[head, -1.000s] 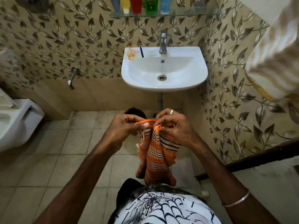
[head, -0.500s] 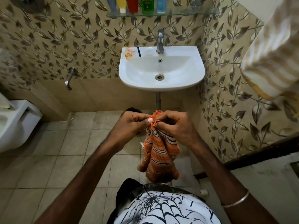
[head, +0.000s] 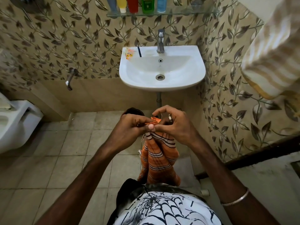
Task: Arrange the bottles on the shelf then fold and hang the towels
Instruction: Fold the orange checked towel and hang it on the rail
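Observation:
An orange towel [head: 158, 158] with black and white stripes hangs bunched in front of my body. My left hand [head: 129, 129] and my right hand [head: 176, 125] both pinch its top edge, fingertips close together. A beige and white striped towel [head: 272, 51] hangs at the upper right, near the wall. Several bottles [head: 146, 4] in grey, yellow, red, green and blue stand in a row on the glass shelf [head: 186, 13] above the sink; their tops are cut off by the frame.
A white sink [head: 129, 75] with a steel tap [head: 160, 41] sits on the wall ahead. A toilet [head: 14, 120] is at the left, a wall spout [head: 69, 80] beside it. A dark ledge [head: 263, 151] runs along the right wall. The floor is tiled.
My hands have shifted their grip along the towel's top edge, my right fingers loosening and spreading. The towel hangs lower and the view has tilted slightly.

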`<action>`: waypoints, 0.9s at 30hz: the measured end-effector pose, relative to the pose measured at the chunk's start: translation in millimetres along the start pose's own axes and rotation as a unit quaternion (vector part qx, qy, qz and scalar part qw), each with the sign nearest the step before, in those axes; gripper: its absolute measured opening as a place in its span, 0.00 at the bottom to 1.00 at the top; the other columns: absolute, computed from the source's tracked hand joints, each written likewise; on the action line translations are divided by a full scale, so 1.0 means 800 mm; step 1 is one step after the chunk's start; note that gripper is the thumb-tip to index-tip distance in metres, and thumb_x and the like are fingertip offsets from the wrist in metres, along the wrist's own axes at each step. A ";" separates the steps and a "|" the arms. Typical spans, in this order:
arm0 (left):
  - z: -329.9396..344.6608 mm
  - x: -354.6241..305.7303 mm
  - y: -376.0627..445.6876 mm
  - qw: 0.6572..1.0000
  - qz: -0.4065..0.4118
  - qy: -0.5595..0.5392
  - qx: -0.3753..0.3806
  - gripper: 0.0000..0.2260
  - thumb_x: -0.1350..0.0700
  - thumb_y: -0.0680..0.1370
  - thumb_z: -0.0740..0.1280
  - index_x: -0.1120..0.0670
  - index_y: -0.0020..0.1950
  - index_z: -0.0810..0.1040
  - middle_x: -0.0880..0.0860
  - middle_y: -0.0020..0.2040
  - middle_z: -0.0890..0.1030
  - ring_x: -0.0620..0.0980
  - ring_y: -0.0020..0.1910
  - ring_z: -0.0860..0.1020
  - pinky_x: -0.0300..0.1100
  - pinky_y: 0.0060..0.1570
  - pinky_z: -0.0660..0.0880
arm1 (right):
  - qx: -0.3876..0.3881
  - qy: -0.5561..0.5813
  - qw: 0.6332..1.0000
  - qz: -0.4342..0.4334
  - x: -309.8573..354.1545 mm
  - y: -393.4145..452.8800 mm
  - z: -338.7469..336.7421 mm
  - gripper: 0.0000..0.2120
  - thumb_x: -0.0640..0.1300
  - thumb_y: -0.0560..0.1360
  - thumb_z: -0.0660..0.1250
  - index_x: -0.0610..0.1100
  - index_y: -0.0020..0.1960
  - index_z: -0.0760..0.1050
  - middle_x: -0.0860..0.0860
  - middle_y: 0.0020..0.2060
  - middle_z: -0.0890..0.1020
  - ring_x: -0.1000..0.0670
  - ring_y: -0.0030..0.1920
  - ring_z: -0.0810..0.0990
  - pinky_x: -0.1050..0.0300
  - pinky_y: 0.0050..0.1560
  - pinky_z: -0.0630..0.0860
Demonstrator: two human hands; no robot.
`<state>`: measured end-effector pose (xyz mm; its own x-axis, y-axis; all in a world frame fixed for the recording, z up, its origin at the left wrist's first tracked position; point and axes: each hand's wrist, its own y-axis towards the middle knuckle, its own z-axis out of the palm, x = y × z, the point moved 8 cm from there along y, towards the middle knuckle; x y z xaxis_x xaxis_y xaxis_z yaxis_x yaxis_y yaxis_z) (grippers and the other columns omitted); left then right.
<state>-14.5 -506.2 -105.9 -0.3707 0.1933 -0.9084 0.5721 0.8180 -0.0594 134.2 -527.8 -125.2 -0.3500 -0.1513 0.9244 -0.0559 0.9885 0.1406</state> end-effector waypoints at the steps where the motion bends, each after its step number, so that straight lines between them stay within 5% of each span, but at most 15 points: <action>1: -0.002 0.001 0.000 1.000 -0.003 0.007 -0.001 0.08 0.58 0.78 0.69 0.55 0.55 0.85 0.49 0.49 0.87 0.43 0.50 0.84 0.47 0.53 0.82 | 0.016 -0.005 1.000 0.004 -0.001 0.000 0.001 0.21 0.47 0.67 0.81 0.47 0.58 0.80 0.50 0.40 0.86 0.54 0.39 0.86 0.50 0.39 0.85; 9: -0.011 -0.030 -0.009 0.974 0.120 0.193 -0.001 0.10 0.64 0.77 0.70 0.54 0.56 0.85 0.50 0.47 0.87 0.41 0.45 0.83 0.38 0.42 0.80 | 0.159 -0.040 0.985 0.055 -0.023 -0.003 0.018 0.19 0.54 0.66 0.80 0.58 0.56 0.82 0.53 0.51 0.86 0.53 0.50 0.86 0.43 0.49 0.84; 18: -0.028 -0.049 -0.016 0.944 0.169 0.280 -0.034 0.07 0.64 0.76 0.71 0.56 0.51 0.85 0.50 0.43 0.86 0.40 0.39 0.81 0.28 0.37 0.74 | 0.167 -0.026 0.983 0.067 -0.026 -0.002 0.025 0.11 0.51 0.68 0.80 0.60 0.48 0.82 0.53 0.47 0.86 0.55 0.50 0.86 0.44 0.49 0.85; 23: -0.040 -0.046 -0.018 0.948 0.170 0.260 -0.068 0.06 0.62 0.77 0.71 0.57 0.52 0.85 0.51 0.44 0.87 0.42 0.40 0.83 0.31 0.36 0.78 | 0.158 -0.055 0.984 0.068 -0.031 0.001 0.024 0.10 0.49 0.69 0.79 0.61 0.47 0.82 0.57 0.44 0.85 0.60 0.47 0.84 0.57 0.45 0.82; 27: -0.055 -0.039 -0.020 0.956 0.147 0.227 -0.115 0.06 0.62 0.78 0.70 0.57 0.52 0.85 0.52 0.45 0.87 0.44 0.41 0.84 0.40 0.38 0.81 | 0.152 -0.083 0.980 0.094 -0.049 0.002 0.023 0.09 0.49 0.70 0.78 0.56 0.49 0.84 0.59 0.45 0.85 0.60 0.48 0.84 0.53 0.48 0.83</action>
<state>-44.2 -501.6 -58.4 -0.5282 0.6051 -0.5957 0.5436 0.7799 0.3102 130.7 -520.0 -167.7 -0.5262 0.0105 0.8503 -0.2425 0.9565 -0.1619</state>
